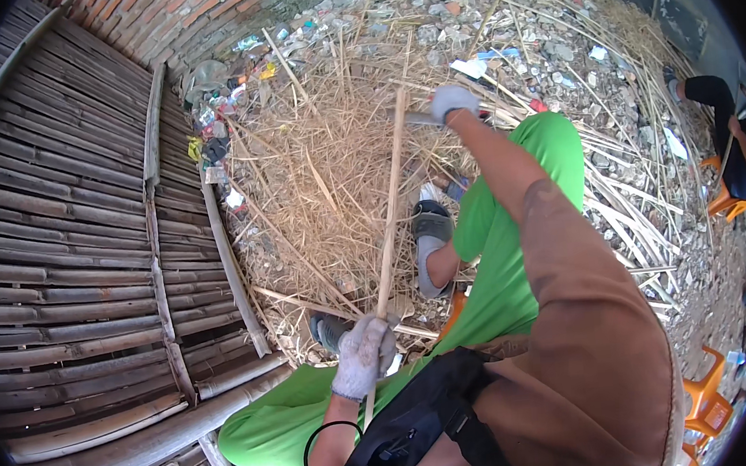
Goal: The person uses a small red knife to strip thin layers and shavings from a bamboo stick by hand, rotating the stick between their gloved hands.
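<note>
My left hand, in a whitish work glove, is closed around the lower part of a long pale bamboo strip. The strip slants up and away from my lap, over a heap of thin shavings. Farther off, my right hand, also gloved, grips a knife. Its grey blade points left toward the strip's far end; whether it touches the strip I cannot tell. Most of the handle is hidden in the glove.
A slatted bamboo wall or platform stands at my left, and a brick wall at the back. Split bamboo strips lie on the rubble at right. Another person sits on an orange stool; another orange stool stands nearer.
</note>
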The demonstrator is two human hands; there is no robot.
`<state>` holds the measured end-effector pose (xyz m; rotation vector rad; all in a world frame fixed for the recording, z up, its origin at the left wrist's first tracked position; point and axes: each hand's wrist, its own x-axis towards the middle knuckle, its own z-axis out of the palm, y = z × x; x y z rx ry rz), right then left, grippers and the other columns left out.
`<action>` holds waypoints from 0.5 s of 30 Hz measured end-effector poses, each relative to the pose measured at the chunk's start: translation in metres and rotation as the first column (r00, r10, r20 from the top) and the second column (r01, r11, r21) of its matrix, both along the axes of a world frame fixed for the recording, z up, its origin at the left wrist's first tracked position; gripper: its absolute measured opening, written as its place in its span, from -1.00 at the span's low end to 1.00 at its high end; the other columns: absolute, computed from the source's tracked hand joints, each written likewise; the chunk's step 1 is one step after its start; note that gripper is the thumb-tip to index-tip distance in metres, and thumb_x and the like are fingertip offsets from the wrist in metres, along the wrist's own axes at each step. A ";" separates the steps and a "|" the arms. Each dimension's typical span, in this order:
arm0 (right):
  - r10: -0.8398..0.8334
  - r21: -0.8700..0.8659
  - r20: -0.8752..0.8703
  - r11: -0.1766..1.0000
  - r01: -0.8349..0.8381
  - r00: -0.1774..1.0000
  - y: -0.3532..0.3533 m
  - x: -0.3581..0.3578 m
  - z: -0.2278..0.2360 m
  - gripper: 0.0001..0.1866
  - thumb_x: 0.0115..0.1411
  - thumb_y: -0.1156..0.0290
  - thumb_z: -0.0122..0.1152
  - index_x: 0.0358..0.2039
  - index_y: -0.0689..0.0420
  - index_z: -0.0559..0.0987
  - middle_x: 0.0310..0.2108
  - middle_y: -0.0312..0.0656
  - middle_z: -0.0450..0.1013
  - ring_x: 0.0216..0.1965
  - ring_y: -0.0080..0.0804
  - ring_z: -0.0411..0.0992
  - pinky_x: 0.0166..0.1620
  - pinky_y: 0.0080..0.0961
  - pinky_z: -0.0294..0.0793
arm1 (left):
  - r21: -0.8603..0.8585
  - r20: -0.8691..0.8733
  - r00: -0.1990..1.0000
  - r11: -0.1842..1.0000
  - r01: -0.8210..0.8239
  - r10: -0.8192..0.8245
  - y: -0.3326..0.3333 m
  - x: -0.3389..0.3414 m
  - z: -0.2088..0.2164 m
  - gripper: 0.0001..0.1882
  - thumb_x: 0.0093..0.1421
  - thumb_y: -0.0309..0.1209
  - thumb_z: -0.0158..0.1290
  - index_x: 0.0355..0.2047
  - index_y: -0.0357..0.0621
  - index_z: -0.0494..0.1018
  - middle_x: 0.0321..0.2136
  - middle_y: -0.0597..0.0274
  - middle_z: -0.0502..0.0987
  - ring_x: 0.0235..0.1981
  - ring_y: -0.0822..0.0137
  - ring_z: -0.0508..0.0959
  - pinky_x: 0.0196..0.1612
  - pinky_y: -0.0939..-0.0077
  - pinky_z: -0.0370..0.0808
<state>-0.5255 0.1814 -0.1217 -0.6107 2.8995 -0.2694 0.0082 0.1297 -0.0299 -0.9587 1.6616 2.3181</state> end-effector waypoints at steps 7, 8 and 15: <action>0.065 -0.132 0.088 0.990 -0.053 0.994 -0.028 0.044 -0.007 -0.46 0.37 -0.08 0.07 -0.03 0.09 0.77 0.01 0.11 0.68 0.03 0.10 0.67 0.12 -0.01 0.65 | 0.106 -0.029 0.971 0.967 -0.231 0.236 -0.025 -0.026 -0.020 -0.57 0.58 -0.07 0.02 0.11 -0.22 0.42 -0.54 0.40 0.39 -0.70 0.53 0.33 -0.68 0.54 0.27; 0.137 -0.164 0.109 0.979 -0.118 0.984 -0.046 0.074 -0.003 -0.48 0.38 -0.06 0.05 -0.04 0.08 0.77 0.00 0.10 0.68 0.03 0.11 0.67 0.11 -0.01 0.65 | 0.115 -0.056 0.963 0.960 -0.255 0.262 -0.033 -0.021 -0.032 -0.58 0.56 -0.07 0.05 0.09 -0.21 0.44 -0.51 0.37 0.43 -0.69 0.52 0.36 -0.68 0.54 0.30; 0.661 -0.290 -0.071 0.703 -0.649 0.747 -0.085 0.229 0.006 -0.63 0.35 0.03 0.15 -0.27 0.05 0.72 -0.32 0.02 0.68 -0.24 0.12 0.68 -0.11 0.08 0.67 | 0.116 -0.026 0.919 0.915 -0.388 0.393 -0.041 -0.022 -0.041 -0.57 0.56 -0.12 0.08 0.21 -0.19 0.50 -0.40 0.45 0.48 -0.53 0.56 0.45 -0.51 0.63 0.43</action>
